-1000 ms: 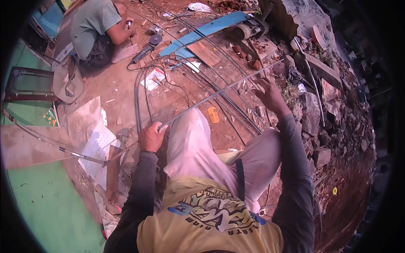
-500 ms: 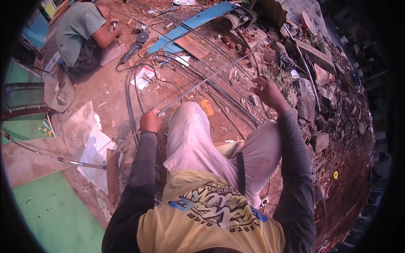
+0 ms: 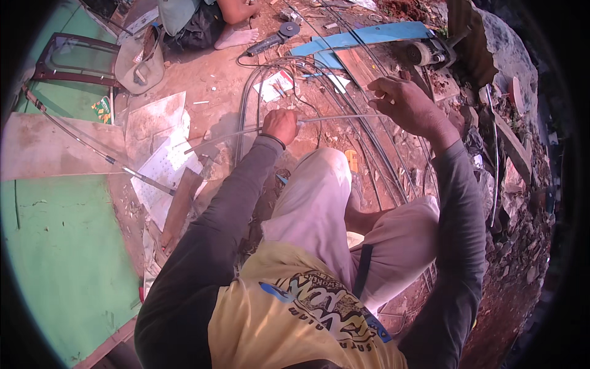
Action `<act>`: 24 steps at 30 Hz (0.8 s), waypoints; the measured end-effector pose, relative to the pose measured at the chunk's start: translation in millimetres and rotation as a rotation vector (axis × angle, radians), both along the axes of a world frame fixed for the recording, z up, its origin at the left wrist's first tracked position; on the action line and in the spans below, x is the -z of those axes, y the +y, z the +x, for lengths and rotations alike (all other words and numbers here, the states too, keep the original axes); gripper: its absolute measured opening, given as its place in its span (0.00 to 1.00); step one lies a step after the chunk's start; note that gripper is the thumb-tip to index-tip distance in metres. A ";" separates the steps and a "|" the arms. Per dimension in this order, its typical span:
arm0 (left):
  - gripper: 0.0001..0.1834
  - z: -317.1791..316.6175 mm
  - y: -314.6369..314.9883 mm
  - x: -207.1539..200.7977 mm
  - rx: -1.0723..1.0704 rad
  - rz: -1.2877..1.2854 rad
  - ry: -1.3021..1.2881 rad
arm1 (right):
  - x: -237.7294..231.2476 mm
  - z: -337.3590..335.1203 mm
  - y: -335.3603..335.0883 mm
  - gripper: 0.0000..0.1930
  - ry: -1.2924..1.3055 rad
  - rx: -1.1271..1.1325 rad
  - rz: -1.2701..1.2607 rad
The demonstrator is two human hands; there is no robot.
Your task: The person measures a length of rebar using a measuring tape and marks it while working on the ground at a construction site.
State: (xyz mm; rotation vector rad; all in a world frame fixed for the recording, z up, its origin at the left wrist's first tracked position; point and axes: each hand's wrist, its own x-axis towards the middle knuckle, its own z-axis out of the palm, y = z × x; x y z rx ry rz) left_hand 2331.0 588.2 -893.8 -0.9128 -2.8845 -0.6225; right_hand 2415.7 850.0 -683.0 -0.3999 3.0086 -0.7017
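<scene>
My left hand (image 3: 283, 126) is closed around a thin grey metal rod (image 3: 341, 116), held above the ground before my raised knee. One end of the rod sticks out past the left wrist, over the perforated white sheet. Toward the right it reaches the fingers of my right hand (image 3: 409, 104). Those fingers are half bent with a gap between them, and I cannot make out a grip on the rod. Below both hands a bundle of long dark rods (image 3: 369, 132) lies across the dirt. An angle grinder (image 3: 270, 40) lies on the ground farther ahead.
A person (image 3: 209, 21) sits at the far left. Blue strips (image 3: 369, 35) and a motor-like machine (image 3: 421, 54) lie at the back. Rubble (image 3: 510, 178) lines the right side; a green panel (image 3: 67, 258), a brown frame (image 3: 77, 58) and a white sheet (image 3: 160, 178) lie left.
The view has swung, so the scene sits farther right. The rod has turned from a steep slant to nearly level, and its right end has come down to my right hand.
</scene>
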 end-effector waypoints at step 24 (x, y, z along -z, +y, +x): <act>0.10 51.9 -45.3 -26.8 -0.762 0.912 -0.379 | 168.0 -124.9 -44.9 0.11 -0.249 -0.429 -0.064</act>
